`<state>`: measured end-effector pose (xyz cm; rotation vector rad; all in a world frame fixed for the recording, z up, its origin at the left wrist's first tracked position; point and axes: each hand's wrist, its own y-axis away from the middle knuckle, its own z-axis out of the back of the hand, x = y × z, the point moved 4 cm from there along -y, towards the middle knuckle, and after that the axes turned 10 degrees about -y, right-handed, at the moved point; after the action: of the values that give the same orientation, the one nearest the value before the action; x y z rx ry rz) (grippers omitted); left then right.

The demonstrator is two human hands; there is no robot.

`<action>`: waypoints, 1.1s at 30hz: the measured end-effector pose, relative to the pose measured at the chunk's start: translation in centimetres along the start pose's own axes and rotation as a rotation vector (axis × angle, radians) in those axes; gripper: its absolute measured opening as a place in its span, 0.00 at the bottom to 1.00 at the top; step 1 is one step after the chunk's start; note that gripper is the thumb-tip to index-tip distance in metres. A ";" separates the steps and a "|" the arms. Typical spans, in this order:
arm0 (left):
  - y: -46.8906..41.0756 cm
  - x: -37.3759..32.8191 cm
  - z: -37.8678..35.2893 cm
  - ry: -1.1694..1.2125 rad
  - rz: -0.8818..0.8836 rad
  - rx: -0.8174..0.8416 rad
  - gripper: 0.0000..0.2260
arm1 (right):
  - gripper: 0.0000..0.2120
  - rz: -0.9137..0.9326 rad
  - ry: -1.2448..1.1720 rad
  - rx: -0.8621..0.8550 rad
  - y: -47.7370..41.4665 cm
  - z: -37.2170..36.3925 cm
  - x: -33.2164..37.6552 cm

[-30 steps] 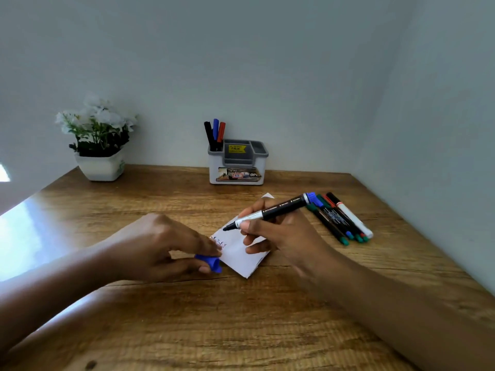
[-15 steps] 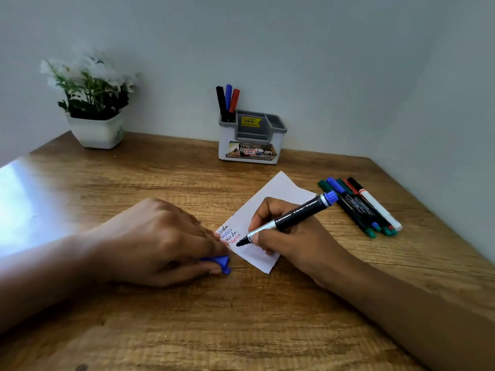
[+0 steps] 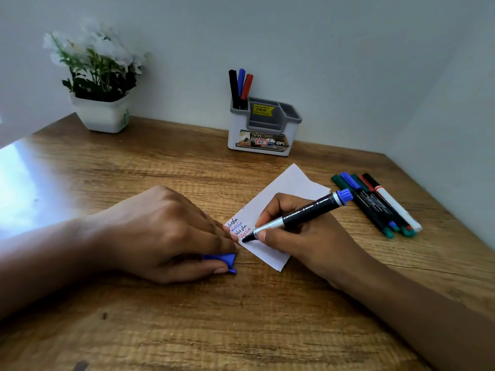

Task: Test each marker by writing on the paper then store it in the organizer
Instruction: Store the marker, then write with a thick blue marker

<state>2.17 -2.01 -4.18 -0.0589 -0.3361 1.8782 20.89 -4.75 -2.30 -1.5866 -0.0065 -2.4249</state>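
right hand [image 3: 302, 239] pinches marker [image 3: 308, 212], tip on paper [image 3: 286, 187] | left hand [image 3: 166, 231] curls round blue cap [image 3: 223, 258] beside paper | organizer [image 3: 236, 135] sticker reads 49.00, tag 42

white square pot [image 3: 100, 117] holding white flowers [image 3: 107, 46] and green leaves, far left of table, close to wall | wooden table [image 3: 160, 330], brown grain, bright glare patch [image 3: 21, 188] along left edge | pale grey walls [image 3: 321, 36], corner at right
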 end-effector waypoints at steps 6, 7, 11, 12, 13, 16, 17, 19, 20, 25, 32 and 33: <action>-0.1 0.1 -0.1 -0.021 0.014 0.002 0.10 | 0.04 -0.014 0.001 -0.015 -0.1 0.2 -0.2; -0.2 0.0 0.0 -0.017 0.012 -0.020 0.10 | 0.04 -0.014 -0.002 -0.018 -0.2 0.2 -0.2; -0.1 -0.1 0.2 0.014 0.024 -0.010 0.10 | 0.04 -0.003 -0.008 -0.022 -0.2 0.1 -0.1; -0.1 0.0 0.2 0.017 0.035 -0.014 0.10 | 0.04 -0.004 -0.006 -0.024 -0.2 0.1 -0.2; -0.2 -0.1 0.2 0.022 0.036 -0.003 0.10 | 0.04 -0.003 -0.005 -0.027 -0.2 0.1 -0.3; -0.2 0.0 0.2 0.019 0.020 -0.012 0.10 | 0.04 -0.016 -0.040 -0.035 -0.3 0.2 -0.5; -0.3 -0.1 0.2 0.019 0.016 -0.007 0.10 | 0.05 -0.024 -0.080 -0.046 -0.3 0.3 -0.7; -0.2 0.0 0.3 0.020 0.012 -0.024 0.11 | 0.05 -0.039 -0.148 -0.068 -0.4 0.5 -0.8; -0.3 -0.1 0.3 0.024 0.014 -0.025 0.11 | 0.05 -0.038 -0.151 -0.071 -0.5 0.4 -0.9; -0.3 0.0 0.4 0.028 0.009 -0.043 0.11 | 0.02 -0.010 -0.061 -0.062 -0.5 0.3 -0.9; -0.2 0.0 0.3 0.026 0.014 -0.038 0.11 | 0.02 -0.018 -0.041 -0.059 -0.5 0.3 -0.8; -0.3 0.1 0.4 0.030 0.014 -0.038 0.11 | 0.03 -0.018 -0.038 -0.060 -0.5 0.3 -0.8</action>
<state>2.32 -1.96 -3.75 -0.1159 -0.3516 1.8829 21.33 -4.05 -2.87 -1.6647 0.0461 -2.4299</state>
